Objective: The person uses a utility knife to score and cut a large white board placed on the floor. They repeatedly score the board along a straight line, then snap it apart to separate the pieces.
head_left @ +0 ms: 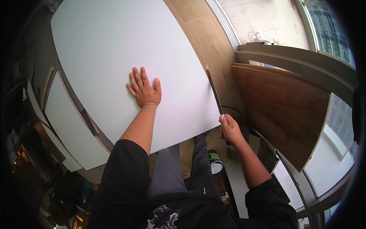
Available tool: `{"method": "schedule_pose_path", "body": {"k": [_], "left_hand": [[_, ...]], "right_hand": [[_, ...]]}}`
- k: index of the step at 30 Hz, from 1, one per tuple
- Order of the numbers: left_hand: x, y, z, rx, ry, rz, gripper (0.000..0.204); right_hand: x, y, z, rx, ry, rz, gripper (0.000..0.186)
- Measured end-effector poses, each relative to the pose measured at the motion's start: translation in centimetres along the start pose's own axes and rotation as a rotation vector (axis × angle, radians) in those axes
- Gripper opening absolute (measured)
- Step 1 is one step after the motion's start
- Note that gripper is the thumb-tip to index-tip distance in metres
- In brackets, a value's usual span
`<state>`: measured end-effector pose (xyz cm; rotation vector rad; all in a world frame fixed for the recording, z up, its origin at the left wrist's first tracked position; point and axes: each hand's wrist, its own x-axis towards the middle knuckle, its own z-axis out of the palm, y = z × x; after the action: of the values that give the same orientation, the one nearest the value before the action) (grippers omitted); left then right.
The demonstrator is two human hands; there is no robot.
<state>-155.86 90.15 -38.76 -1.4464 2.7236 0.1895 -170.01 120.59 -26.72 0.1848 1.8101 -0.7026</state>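
My left hand (144, 89) lies flat with fingers spread on a large white board (110, 42), left of its middle. My right hand (229, 128) grips a long, narrow dark tool (214, 91), like a file or blade, beside the board's right edge near the lower right corner. The tool's far end points away from me, up along that edge. Below the board's near edge my legs (166, 170) show.
Cut white strips (72, 122) lie at the left. A brown wooden panel (280, 112) leans at the right by a window (329, 26). A green-labelled can (215, 166) stands below near my legs. Beyond the board are wooden flooring (190, 19) and a pale floor (267, 19).
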Motion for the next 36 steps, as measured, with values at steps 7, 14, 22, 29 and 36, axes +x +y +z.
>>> {"method": "schedule_pose_path", "body": {"k": [7, 14, 22, 29, 36], "left_hand": [[0.1, 0.0, -0.1, -0.008, 0.0, -0.001, 0.075], [0.0, -0.1, 0.1, -0.01, 0.001, 0.002, 0.076], [-0.1, -0.1, 0.0, 0.018, 0.004, -0.002, 0.074], [0.0, -0.3, 0.4, 0.023, 0.013, 0.01, 0.076], [-0.1, -0.2, 0.2, 0.024, -0.001, 0.005, 0.076]], "right_hand": [[0.0, 0.3, 0.5, 0.022, 0.011, 0.004, 0.035], [-0.3, 0.3, 0.7, 0.031, 0.031, -0.011, 0.032], [0.3, 1.6, -0.6, 0.115, 0.116, -0.129, 0.028], [-0.2, 1.0, -0.6, -0.066, 0.113, -0.042, 0.031], [0.8, 3.1, -0.6, -0.254, 0.16, -0.154, 0.034]]}}
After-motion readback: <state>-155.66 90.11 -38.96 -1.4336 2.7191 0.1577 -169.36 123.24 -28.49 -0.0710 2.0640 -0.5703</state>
